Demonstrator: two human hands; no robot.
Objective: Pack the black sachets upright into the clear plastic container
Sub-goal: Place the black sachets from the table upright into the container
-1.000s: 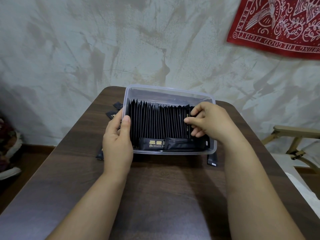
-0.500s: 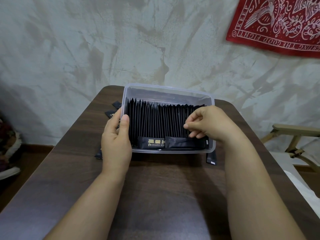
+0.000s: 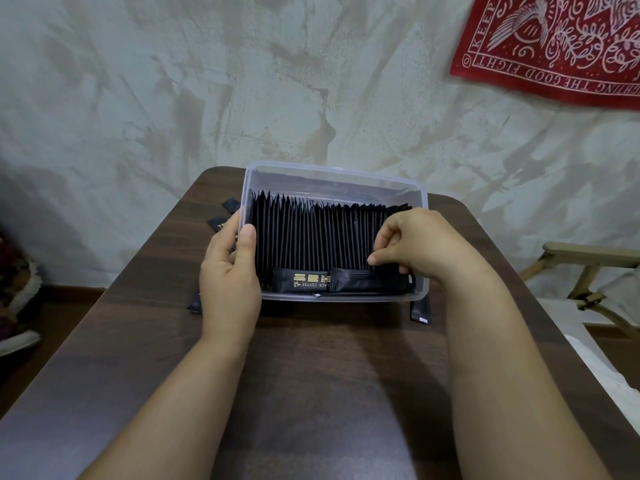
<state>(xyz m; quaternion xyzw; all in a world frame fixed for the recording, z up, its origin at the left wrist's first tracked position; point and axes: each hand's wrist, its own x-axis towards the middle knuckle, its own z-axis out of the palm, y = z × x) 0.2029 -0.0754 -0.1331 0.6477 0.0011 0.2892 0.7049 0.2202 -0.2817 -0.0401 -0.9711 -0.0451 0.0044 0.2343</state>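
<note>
A clear plastic container [image 3: 336, 174] stands at the far middle of a dark wooden table [image 3: 311, 358]. A long row of black sachets [image 3: 311, 233] stands upright inside it, and two more sachets [image 3: 332, 279] lie flat along the near wall. My left hand [image 3: 228, 271] grips the container's left wall, thumb over the rim. My right hand [image 3: 415, 244] reaches into the right end of the row with curled fingers among the sachet edges; whether it pinches one is hidden.
Loose black sachets lie on the table left of the container [image 3: 221, 216], under its near left corner [image 3: 194, 304] and by its near right corner [image 3: 420, 310]. A red bandana [image 3: 554, 46] hangs on the wall. A wooden chair frame [image 3: 588, 268] stands to the right.
My right hand slid a little toward me along the right end of the row, and the sachets there now stand more upright. My left hand stayed on the container wall.
</note>
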